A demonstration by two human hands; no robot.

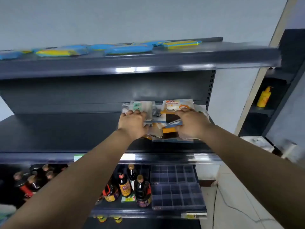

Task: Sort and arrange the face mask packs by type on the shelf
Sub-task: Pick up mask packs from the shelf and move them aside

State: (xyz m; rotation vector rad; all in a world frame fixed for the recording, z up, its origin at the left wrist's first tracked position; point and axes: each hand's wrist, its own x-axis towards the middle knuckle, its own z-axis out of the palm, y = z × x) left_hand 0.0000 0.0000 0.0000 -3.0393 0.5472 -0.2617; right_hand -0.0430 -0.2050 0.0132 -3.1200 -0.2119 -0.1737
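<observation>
Both arms are stretched out to the middle shelf of a dark metal rack, and the messy pile of face mask packs sits at the right end of that shelf, right under the hands. The left hand is on the left side of the pile, fingers curled over the top of a whitish pack with a green label. The right hand is on the right side, fingers bent over the packs there, thumb down by an orange-edged pack. Just behind its fingertips is a pack with an orange and white print. So the hands are apart, one on each side of the heap, with a few loose packs showing in the gap between them. It's a bit blurry, so I can't tell how tight either grip is.

The top shelf holds a row of blue and yellow packets. The shelf below has dark sauce bottles and two grid trays. A yellow pump bottle stands on a side rack to the right.
</observation>
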